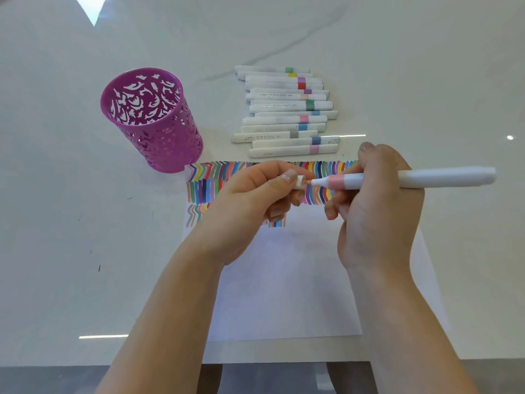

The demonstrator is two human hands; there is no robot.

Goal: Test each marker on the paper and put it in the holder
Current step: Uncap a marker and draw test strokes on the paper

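- One marker (pixel 437 177) lay level above the paper (pixel 284 280), long axis left to right, pink tip pointing left.
- Its barrel was gripped by the right hand (pixel 375 206); the left hand (pixel 250 200) pinched the cap (pixel 299 182) just beside the tip.
- Beyond the paper lay a row of capped markers (pixel 287 112), the holder (pixel 164 143) upright to their left.

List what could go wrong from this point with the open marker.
1. The marker tip is bare beside the cap pinched in the left hand; a misaligned push could ink those fingers.
2. The right hand sits just in front of the loose markers; a nudge could send them rolling.
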